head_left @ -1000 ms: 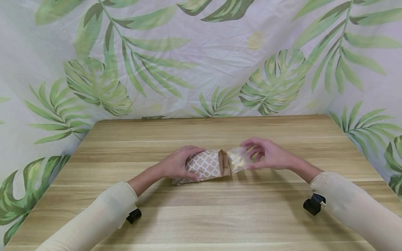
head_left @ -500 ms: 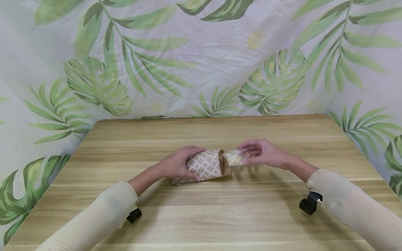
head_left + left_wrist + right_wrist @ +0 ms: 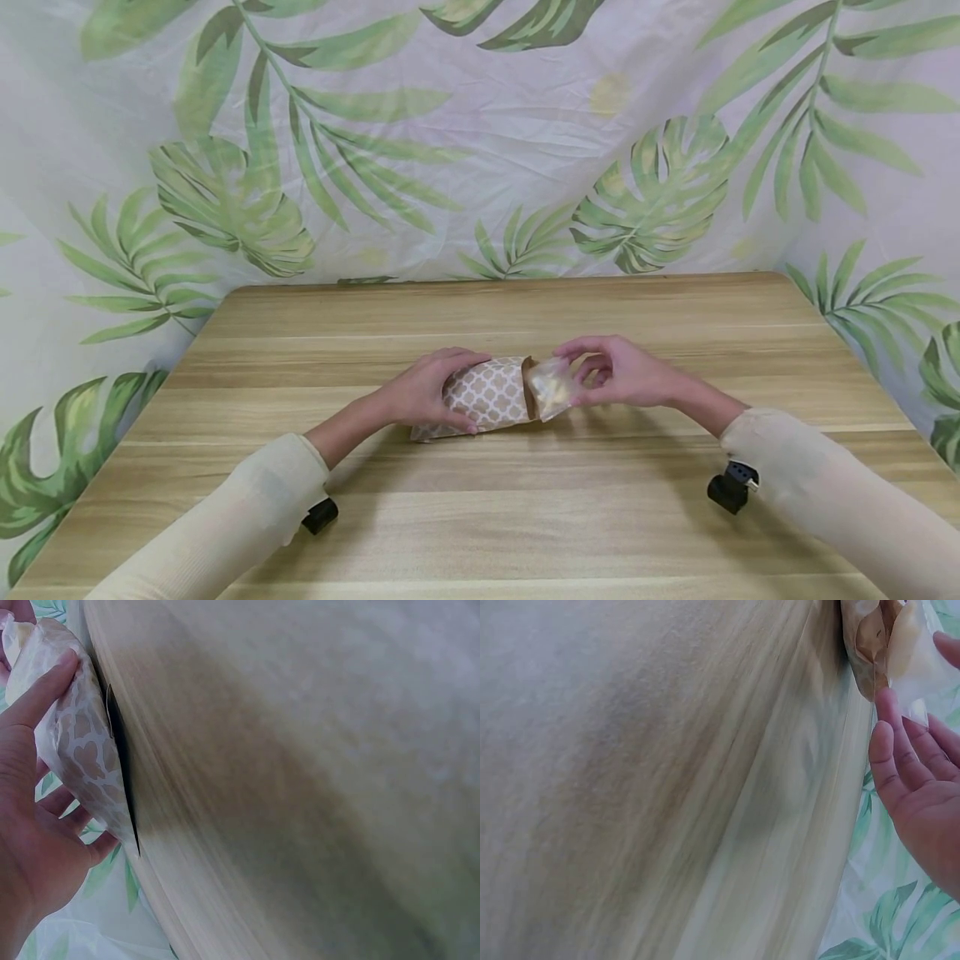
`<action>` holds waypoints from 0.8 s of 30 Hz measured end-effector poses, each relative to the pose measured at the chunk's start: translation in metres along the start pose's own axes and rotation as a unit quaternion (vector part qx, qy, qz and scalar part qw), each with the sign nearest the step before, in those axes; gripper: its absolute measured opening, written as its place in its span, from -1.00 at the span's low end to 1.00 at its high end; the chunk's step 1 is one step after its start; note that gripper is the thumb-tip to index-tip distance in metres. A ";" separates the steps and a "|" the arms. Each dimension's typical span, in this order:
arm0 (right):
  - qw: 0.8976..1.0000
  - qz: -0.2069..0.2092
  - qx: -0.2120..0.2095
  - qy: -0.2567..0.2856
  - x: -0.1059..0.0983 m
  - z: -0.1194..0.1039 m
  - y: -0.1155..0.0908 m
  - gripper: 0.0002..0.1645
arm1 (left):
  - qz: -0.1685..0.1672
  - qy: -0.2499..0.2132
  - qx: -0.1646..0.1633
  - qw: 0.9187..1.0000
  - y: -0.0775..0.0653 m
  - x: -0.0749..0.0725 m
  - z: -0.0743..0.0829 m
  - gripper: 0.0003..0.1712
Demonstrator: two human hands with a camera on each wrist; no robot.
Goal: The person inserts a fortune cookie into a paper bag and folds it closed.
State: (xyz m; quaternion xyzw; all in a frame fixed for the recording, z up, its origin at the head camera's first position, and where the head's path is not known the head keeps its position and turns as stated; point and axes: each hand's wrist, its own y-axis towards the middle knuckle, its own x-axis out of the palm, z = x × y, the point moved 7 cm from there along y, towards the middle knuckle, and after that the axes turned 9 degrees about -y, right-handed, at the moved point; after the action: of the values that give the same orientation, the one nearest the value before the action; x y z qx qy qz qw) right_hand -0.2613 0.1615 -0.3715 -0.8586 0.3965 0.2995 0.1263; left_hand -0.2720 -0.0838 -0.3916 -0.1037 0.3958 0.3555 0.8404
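A brown paper bag [image 3: 491,393] with a white lattice print lies on its side on the table, its mouth facing right. My left hand [image 3: 427,390] grips it near the closed end, thumb on the near side and fingers over the far side. My right hand [image 3: 626,371] pinches a small clear plastic packet [image 3: 551,387] with pale yellowish pieces inside. The packet sits right at the bag's mouth, overlapping its edge in the head view. In the right wrist view, the packet [image 3: 915,656] is beside the bag's crumpled opening [image 3: 871,641].
The wooden table [image 3: 480,517] spreads out around both hands. A cloth with green leaf print [image 3: 450,150] hangs behind it. Small black cameras [image 3: 321,517] are worn under both cream sleeves [image 3: 817,475].
My right hand has moved left, bringing the clear packet from just right of the bag up to its mouth. The packet has tilted along the way. My left hand and the bag stay put.
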 end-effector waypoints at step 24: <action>0.994 0.034 0.007 -0.105 0.005 -0.009 0.020 -0.16 | 0.001 0.003 0.004 1.000 0.001 0.000 -0.001 0.15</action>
State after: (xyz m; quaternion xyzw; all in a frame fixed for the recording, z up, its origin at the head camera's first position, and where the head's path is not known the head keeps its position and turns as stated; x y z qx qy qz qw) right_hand -0.2702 0.1414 -0.3674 -0.8078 0.4120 0.3887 0.1632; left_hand -0.2730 -0.0840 -0.3920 -0.1010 0.3993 0.3549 0.8393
